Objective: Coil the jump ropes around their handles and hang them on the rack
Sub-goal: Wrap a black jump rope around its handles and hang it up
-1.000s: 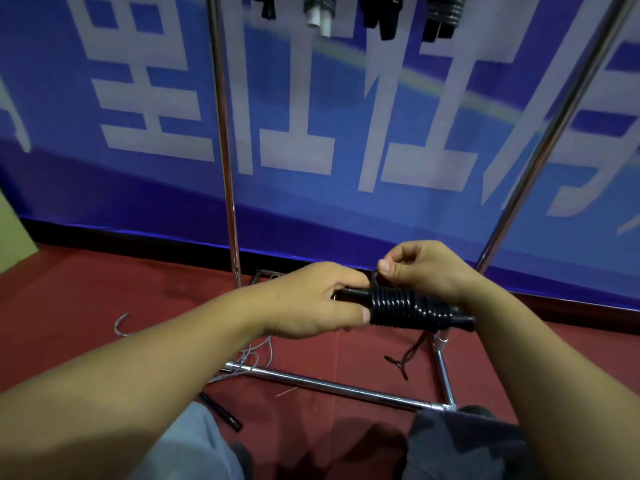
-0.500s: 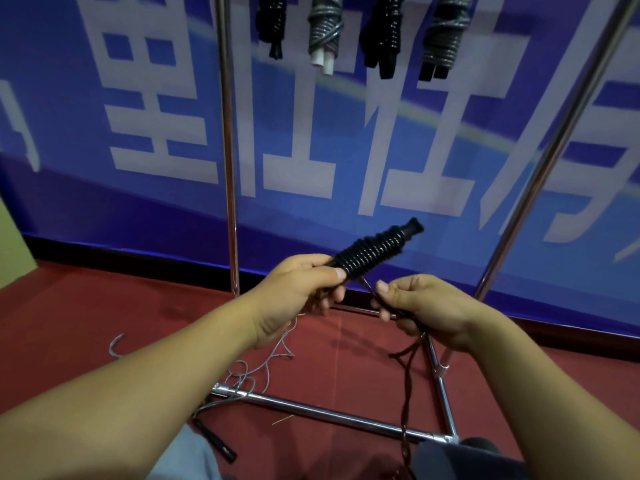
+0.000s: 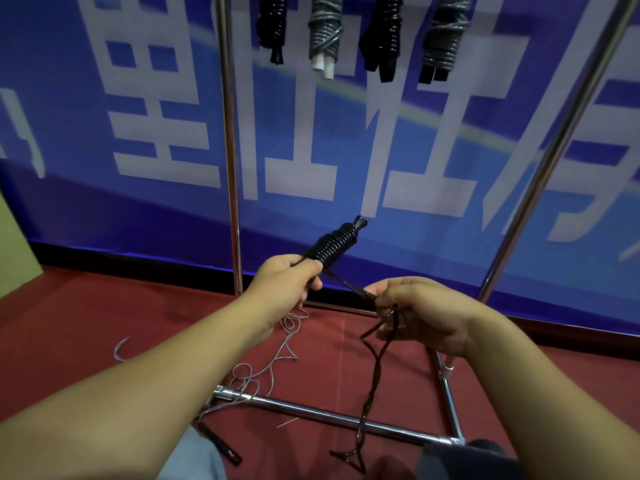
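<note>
The left hand (image 3: 287, 278) has its grip curled tight around the bottom of the black handles (image 3: 334, 242). The handles point up toward 1 o'clock, and black rope is coiled around them. The right hand (image 3: 422, 313) sits at 4 o'clock from the left hand. Its grip pinches the loose rope end (image 3: 369, 393), which runs tight from the coil to the fingers and then hangs down twisted to the red floor (image 3: 69, 323).

The metal rack (image 3: 230, 150) stands right behind the hands. Its base bar lies across the floor at 6 o'clock, and the hanging rope end crosses in front of it. At 12 o'clock, 4 coiled jump ropes (image 3: 325, 32) hang at the top of the view, 2 black and 2 gray. A loose gray rope (image 3: 273, 362) lies tangled on the floor at 7 o'clock, over the base bar, with a black handle (image 3: 221, 445) near the person's knee. A blue banner (image 3: 398, 150) with big white letters fills the wall behind.
</note>
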`<action>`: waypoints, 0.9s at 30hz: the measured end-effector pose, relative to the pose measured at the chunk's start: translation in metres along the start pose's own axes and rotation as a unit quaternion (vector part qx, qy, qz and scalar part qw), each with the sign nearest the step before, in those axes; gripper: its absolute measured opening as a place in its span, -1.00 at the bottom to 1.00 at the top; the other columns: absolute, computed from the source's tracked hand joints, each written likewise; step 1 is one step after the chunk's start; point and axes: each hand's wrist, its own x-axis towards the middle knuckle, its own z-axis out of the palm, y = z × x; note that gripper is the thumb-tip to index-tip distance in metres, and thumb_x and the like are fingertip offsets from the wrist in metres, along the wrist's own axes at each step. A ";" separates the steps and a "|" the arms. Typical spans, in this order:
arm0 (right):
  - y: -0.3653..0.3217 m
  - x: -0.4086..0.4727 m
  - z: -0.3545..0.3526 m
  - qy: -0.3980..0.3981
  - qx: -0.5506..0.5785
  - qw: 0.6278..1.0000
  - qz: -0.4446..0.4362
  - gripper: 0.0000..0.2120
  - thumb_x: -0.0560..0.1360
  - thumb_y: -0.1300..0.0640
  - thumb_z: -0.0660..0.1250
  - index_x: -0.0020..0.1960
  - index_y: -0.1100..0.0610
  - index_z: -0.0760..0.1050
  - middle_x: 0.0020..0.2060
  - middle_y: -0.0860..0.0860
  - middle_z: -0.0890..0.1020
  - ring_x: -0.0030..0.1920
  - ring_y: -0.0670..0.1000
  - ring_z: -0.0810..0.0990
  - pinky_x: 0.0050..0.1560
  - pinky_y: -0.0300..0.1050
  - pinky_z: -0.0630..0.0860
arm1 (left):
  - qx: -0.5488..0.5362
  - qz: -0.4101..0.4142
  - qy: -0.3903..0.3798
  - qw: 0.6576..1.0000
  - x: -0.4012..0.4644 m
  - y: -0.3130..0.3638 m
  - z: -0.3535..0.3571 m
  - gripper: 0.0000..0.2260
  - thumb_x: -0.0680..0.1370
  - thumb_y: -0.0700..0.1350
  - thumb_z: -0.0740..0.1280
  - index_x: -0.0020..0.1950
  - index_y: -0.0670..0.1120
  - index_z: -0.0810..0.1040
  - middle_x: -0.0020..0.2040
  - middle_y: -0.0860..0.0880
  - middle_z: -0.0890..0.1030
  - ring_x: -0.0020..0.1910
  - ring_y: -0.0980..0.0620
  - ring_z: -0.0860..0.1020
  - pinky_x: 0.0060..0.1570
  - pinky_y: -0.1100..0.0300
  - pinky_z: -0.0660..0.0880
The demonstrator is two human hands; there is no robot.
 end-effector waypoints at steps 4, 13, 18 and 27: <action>0.001 0.001 0.003 0.021 0.004 1.000 0.012 -0.70 0.49 0.37 0.18 0.02 0.17 0.66 -0.30 0.09 0.57 -0.29 0.03 0.53 -0.13 -0.05 0.54 | 0.038 -0.016 0.023 0.999 0.003 -0.005 -0.004 -0.74 0.48 0.02 0.33 -0.12 -0.19 0.63 -0.26 -0.13 0.56 -0.35 -0.03 0.37 -0.20 0.04 0.32; 0.000 -0.003 0.012 0.061 -0.009 0.997 0.038 -0.76 0.53 0.40 0.23 0.16 0.26 0.52 -0.18 0.13 0.68 -0.41 -0.04 0.53 -0.44 -0.24 0.37 | 0.107 -0.029 0.050 0.993 0.009 -0.012 -0.009 -0.76 0.48 0.01 0.33 -0.12 -0.14 0.65 -0.31 -0.09 0.57 -0.37 -0.01 0.41 -0.24 0.09 0.36; 0.000 -0.004 0.014 0.092 -0.073 0.992 0.045 -0.92 0.53 0.29 0.31 -0.01 0.26 0.57 -0.32 0.11 0.64 -0.44 -0.02 0.50 -0.42 -0.18 0.40 | 0.196 0.002 0.059 0.979 0.014 -0.018 -0.013 -0.84 0.58 -0.07 0.32 -0.19 -0.06 0.58 -0.39 0.07 0.62 -0.50 0.12 0.43 -0.38 0.22 0.34; 0.006 -0.001 0.015 0.174 -0.095 0.980 0.008 -0.89 0.53 0.17 0.37 -0.10 0.20 0.63 -0.41 0.02 0.62 -0.22 0.10 0.65 0.05 0.13 0.63 | 0.303 0.019 0.061 0.951 0.020 -0.022 -0.013 -0.82 0.56 0.01 0.33 -0.10 -0.08 0.59 -0.19 -0.10 0.67 -0.27 -0.09 0.57 -0.30 0.13 0.42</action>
